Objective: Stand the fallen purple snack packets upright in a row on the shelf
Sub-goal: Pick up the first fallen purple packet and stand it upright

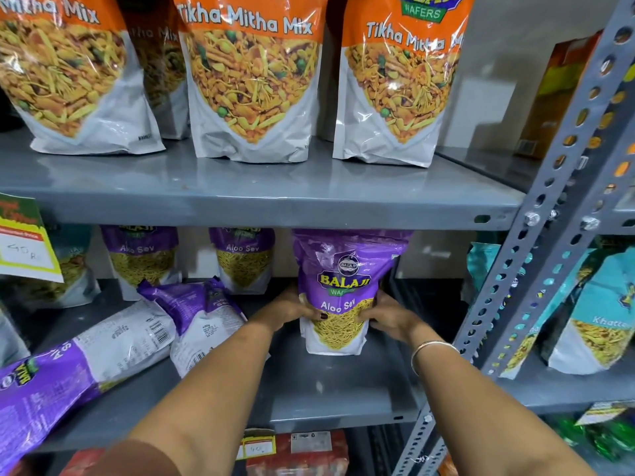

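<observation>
A purple Aloo Sev packet (338,286) stands upright at the right of the middle shelf (309,389). My left hand (292,309) grips its left side and my right hand (386,316) grips its right side. Two more purple packets stand upright at the back, one (142,257) on the left and one (242,257) in the middle. A fallen purple packet (202,321) lies on its back left of my left arm. Another fallen purple packet (79,362) lies lengthwise at the front left.
Orange Tikha Mitha Mix bags (251,77) fill the upper shelf. A perforated grey upright post (536,235) bounds the shelf on the right, with teal packets (598,314) beyond it. A yellow price tag (24,242) hangs at the left. Red packs (299,451) sit below.
</observation>
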`<state>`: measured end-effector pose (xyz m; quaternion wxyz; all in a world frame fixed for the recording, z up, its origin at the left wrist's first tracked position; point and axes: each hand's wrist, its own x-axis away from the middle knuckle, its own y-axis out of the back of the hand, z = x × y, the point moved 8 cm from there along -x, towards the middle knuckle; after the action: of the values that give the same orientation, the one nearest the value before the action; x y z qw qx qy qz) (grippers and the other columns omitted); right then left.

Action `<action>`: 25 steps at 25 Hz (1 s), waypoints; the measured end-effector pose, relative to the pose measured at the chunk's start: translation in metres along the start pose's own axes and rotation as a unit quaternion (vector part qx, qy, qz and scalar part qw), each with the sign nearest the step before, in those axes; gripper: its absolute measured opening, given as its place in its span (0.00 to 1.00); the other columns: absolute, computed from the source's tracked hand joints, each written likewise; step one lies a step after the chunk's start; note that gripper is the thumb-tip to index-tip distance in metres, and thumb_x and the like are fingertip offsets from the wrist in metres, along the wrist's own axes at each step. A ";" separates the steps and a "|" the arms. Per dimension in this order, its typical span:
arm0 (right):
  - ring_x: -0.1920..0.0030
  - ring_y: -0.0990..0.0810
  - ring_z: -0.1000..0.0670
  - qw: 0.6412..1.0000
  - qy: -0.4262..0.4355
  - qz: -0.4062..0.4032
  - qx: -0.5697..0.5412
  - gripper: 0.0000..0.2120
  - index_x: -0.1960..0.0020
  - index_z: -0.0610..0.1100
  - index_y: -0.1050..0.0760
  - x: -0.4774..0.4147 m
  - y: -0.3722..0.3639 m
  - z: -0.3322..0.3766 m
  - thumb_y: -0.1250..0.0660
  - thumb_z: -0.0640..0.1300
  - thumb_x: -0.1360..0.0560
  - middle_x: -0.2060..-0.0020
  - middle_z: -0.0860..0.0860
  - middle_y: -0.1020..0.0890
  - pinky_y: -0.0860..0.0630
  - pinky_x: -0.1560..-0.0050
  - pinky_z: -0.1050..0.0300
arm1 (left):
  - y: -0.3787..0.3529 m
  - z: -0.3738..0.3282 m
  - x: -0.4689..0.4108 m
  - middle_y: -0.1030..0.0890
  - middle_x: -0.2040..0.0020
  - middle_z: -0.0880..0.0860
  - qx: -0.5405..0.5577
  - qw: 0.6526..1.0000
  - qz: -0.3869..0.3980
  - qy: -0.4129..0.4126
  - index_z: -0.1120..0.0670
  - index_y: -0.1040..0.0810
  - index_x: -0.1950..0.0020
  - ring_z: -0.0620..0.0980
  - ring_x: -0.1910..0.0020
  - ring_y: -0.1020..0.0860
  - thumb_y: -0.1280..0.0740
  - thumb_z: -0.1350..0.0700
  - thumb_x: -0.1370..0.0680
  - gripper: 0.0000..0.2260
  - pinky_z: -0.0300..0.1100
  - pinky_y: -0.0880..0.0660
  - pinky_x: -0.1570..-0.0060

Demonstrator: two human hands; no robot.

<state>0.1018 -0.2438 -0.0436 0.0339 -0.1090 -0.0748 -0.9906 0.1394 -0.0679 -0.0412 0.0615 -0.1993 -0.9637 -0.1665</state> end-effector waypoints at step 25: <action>0.40 0.24 0.45 0.998 -0.043 -0.049 -0.011 0.22 0.41 0.51 0.34 0.082 -0.030 -0.036 0.29 0.40 0.29 0.43 0.47 0.22 0.27 0.43 0.49 | -0.020 0.014 0.084 0.22 0.36 0.60 0.023 0.999 -0.023 -0.017 0.60 0.28 0.36 0.54 0.40 0.23 0.24 0.68 0.36 0.30 0.50 0.28 0.36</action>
<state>0.0115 -0.2245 -0.0646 -0.0188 -0.1478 -0.0707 -0.9863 0.0540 -0.0499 -0.0445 0.0459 -0.1781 -0.9725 -0.1426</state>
